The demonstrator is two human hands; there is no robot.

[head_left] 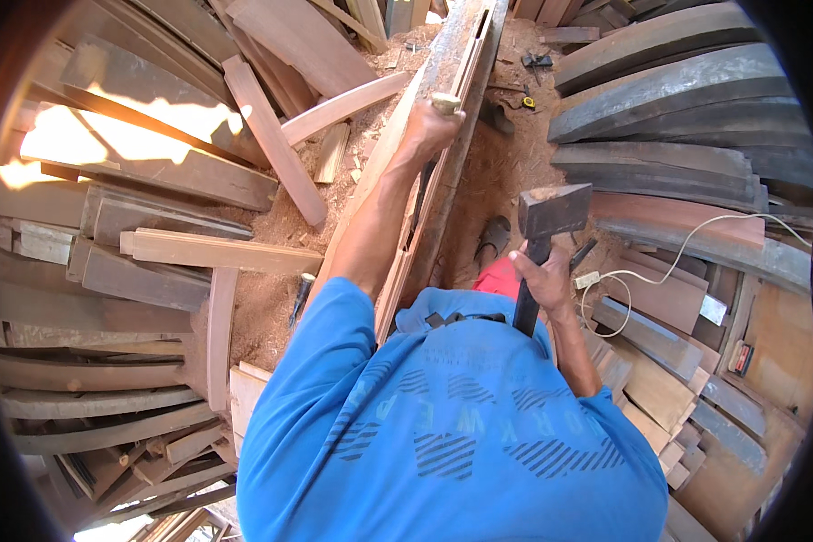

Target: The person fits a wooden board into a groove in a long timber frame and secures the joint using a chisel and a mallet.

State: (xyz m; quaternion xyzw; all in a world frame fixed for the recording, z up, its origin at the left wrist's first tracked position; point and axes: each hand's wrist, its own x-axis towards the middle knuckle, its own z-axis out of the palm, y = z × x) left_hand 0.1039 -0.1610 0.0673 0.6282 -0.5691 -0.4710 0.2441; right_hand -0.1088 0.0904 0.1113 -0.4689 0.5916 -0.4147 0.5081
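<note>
Head view: white cable (692, 233) loops over boards (661, 296) beside the mallet (556, 213).

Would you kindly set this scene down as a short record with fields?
Left grip: closed around a chisel-like tool
Right grip: closed around the handle of a dark mallet
Work surface: long slotted timber, stretching ahead of the person
Ground: sawdust, yellow-and-black tape measure
Right side: stacked curved boards, white cable
Left side: piled planks
</note>
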